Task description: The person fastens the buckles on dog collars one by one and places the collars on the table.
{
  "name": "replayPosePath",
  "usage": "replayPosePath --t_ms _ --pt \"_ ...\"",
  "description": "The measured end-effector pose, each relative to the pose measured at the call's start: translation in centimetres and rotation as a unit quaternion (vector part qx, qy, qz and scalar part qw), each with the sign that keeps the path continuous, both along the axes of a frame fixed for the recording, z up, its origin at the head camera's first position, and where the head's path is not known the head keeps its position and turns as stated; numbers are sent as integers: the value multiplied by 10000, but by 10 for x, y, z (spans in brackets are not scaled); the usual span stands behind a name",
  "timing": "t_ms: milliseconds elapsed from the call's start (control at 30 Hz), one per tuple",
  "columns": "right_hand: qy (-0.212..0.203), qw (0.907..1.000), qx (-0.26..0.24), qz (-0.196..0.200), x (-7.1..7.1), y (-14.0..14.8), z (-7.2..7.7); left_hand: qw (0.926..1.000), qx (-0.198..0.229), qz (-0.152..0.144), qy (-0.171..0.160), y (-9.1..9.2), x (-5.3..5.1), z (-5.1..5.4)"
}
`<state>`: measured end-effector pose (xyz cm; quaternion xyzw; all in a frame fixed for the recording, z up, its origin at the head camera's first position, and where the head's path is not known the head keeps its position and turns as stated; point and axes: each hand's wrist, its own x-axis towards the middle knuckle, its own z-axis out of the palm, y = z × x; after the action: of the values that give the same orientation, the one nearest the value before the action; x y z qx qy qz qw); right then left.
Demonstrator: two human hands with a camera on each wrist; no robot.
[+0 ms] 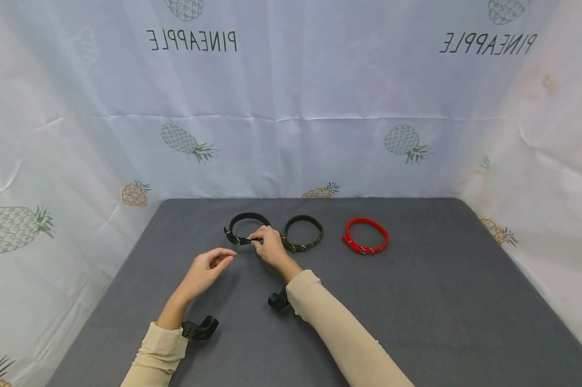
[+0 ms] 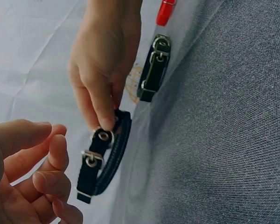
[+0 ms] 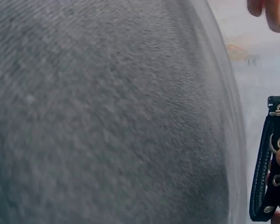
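My right hand (image 1: 273, 248) pinches a black buckled collar (image 1: 238, 239) between thumb and fingers, at its front strap near the buckle. In the left wrist view the black collar (image 2: 88, 175) shows metal eyelets, a ring and a buckle; it is fastened into a loop. My left hand (image 1: 201, 275) hovers just left of it and nearer me, fingers loosely bent, holding nothing. Right of the right hand lies a dark green collar (image 1: 298, 248), also buckled into a loop. Farther right lies a red collar (image 1: 363, 250). The right wrist view catches only part of the black collar (image 3: 277, 179).
All this is on a dark grey table (image 1: 417, 301) with rounded far corners. A white curtain (image 1: 296, 156) printed with pineapples hangs behind it and along both sides. Each wrist wears a black camera mount, such as the left mount (image 1: 200, 328).
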<state>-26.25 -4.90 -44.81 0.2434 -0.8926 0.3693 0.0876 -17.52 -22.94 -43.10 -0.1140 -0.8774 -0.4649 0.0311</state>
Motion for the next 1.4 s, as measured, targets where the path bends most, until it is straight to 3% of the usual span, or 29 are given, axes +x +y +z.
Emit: replayPosePath --t_ms 400,700,933,1100,1167,1400 --pt "-181 9987 410 -245 -3 -11 -5 10000 -8 -21 -55 2 3 1" --pt "-213 9955 811 -446 -10 -15 -6 10000 29 -80 -47 5 -1 0" --pt "-694 9881 1257 -556 -9 -20 -9 9999 75 -108 -7 10 5 2" --pt "-836 9843 1382 -706 -6 -24 -12 10000 65 -41 -26 12 5 -2" --pt "-807 9845 1390 -698 -6 -24 -12 9999 80 -66 37 10 1 -7" --pt "-677 9911 1121 -252 -4 -15 -8 9999 96 -66 96 19 -3 -7"
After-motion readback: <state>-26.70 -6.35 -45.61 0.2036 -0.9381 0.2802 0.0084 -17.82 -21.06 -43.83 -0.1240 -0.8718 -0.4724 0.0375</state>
